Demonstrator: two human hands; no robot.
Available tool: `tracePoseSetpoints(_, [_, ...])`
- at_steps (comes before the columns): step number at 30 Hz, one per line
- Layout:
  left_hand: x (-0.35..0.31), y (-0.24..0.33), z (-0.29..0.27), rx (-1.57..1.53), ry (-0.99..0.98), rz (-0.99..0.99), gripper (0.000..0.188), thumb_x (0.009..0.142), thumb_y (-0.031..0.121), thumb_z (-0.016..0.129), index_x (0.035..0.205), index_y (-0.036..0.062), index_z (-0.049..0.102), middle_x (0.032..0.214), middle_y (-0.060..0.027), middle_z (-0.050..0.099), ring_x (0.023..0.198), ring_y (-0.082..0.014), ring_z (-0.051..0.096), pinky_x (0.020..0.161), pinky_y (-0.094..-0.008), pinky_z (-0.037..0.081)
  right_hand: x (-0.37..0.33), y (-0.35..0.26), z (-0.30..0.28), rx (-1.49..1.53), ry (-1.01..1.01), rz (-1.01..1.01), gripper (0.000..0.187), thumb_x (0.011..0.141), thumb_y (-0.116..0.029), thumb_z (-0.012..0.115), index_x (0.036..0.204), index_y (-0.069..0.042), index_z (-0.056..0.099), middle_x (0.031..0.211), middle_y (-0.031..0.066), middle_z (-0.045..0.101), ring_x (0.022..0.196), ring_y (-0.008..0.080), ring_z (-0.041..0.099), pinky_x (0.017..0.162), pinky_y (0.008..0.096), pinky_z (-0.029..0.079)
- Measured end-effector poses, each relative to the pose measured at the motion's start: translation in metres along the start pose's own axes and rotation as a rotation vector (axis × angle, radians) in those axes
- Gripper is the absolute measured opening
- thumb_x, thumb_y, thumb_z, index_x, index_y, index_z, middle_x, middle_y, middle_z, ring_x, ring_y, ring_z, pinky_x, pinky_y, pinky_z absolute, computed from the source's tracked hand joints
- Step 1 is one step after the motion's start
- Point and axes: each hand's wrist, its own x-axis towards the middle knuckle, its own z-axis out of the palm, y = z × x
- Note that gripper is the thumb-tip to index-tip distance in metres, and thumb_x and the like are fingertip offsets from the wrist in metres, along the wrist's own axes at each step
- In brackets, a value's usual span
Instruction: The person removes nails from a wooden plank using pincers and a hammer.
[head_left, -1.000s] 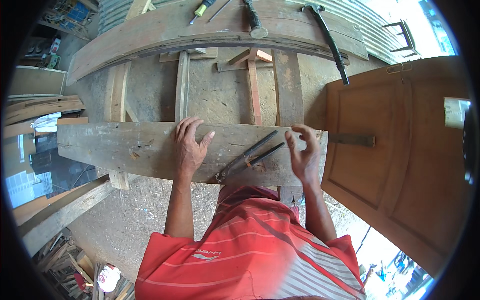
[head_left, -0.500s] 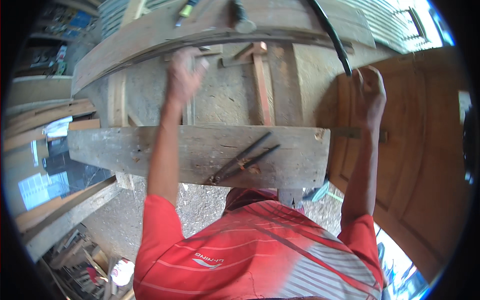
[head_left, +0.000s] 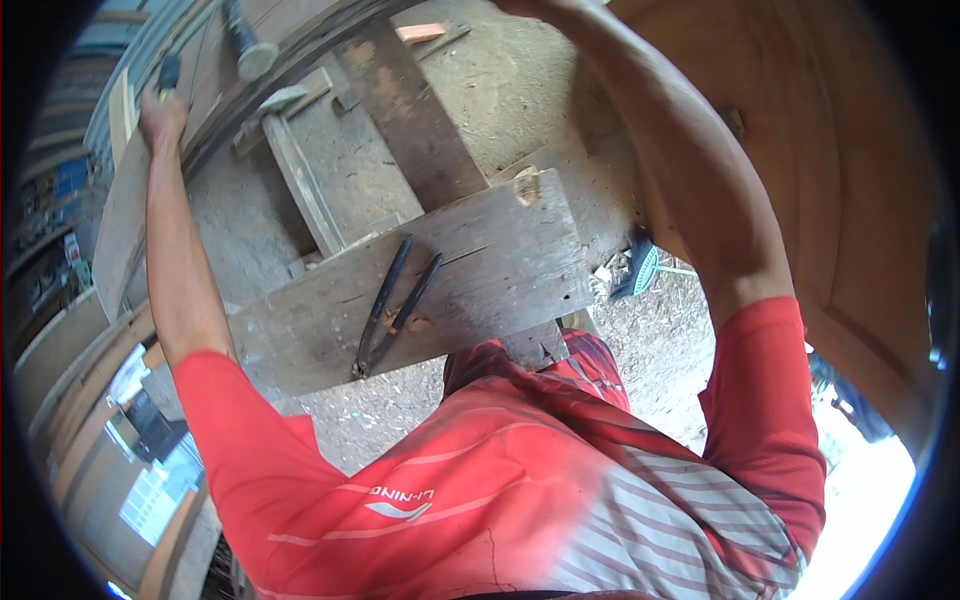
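At the far left, my left hand (head_left: 163, 118) is closed around a hand tool with a black and yellow handle (head_left: 168, 72), its dark end sticking out beyond the fingers. My right hand (head_left: 535, 5) reaches to the top edge, where its fingers are cut off from view. A dark, club-like tool with a pale round end (head_left: 257, 60) lies on the long far plank (head_left: 212, 85), right of my left hand. Closer to me, pincers with long dark handles (head_left: 395, 305) rest slightly spread on the near board (head_left: 490, 265).
A large brown wooden panel (head_left: 840, 180) stands along the right. Timber crosspieces (head_left: 305, 185) join the space between the planks. A green brush (head_left: 637, 268) lies on the ground near the board's right end. Stacked boards and a dark box (head_left: 155, 425) fill the left.
My view has swung rightward. My left hand has moved onto the handled tool and closed on it. My right hand has stretched farther away, and the black rod near it has left view.
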Motion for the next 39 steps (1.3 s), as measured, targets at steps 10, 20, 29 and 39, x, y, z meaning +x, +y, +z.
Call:
tracePoseSetpoints(10, [-0.191, 0.125, -0.143, -1.472, -0.072, -0.412, 0.051, 0.092, 0.004, 0.06, 0.14, 0.0001, 0.045, 0.116, -0.0109, 0.057, 0.094, -0.0189, 0.057, 0.085, -0.0335, 0.05, -0.087, 0.005, -0.021, 0.347, 0.095, 0.061, 0.032, 0.098, -0.028, 0.062, 0.093, 0.003, 0.06, 0.066, 0.0099, 0.061, 0.06, 0.0218, 0.06, 0.058, 0.0418, 0.048])
tracePoseSetpoints(20, [-0.306, 0.234, -0.119, -1.405, -0.533, -0.302, 0.04, 0.093, 0.013, 0.056, 0.13, -0.0005, 0.051, 0.098, -0.0076, 0.06, 0.079, -0.015, 0.053, 0.074, -0.031, 0.045, -0.377, -0.061, -0.036, 0.505, 0.418, 0.391, 0.035, 0.095, -0.036, 0.067, 0.099, -0.002, 0.062, 0.07, 0.0192, 0.059, 0.065, 0.0348, 0.06, 0.065, 0.0465, 0.047])
tracePoseSetpoints(29, [-0.314, 0.26, -0.082, -0.829, -0.748, 0.165, 0.057, 0.091, 0.017, 0.057, 0.142, -0.0024, 0.042, 0.124, -0.0226, 0.058, 0.111, -0.0352, 0.058, 0.101, -0.0437, 0.043, -0.532, -0.105, 0.023, 0.486, 0.66, 0.66, 0.037, 0.095, -0.035, 0.067, 0.101, 0.001, 0.062, 0.072, 0.0182, 0.063, 0.066, 0.0306, 0.062, 0.066, 0.0457, 0.048])
tracePoseSetpoints(39, [-0.327, 0.247, -0.097, -1.018, -0.847, 0.107, 0.057, 0.093, 0.011, 0.06, 0.146, -0.0011, 0.042, 0.129, -0.0191, 0.056, 0.117, -0.0293, 0.055, 0.103, -0.0402, 0.042, -0.55, -0.124, 0.046, 0.54, 0.608, 0.779, 0.032, 0.095, -0.035, 0.072, 0.096, -0.003, 0.064, 0.069, 0.0025, 0.05, 0.067, 0.0142, 0.048, 0.062, 0.0347, 0.044])
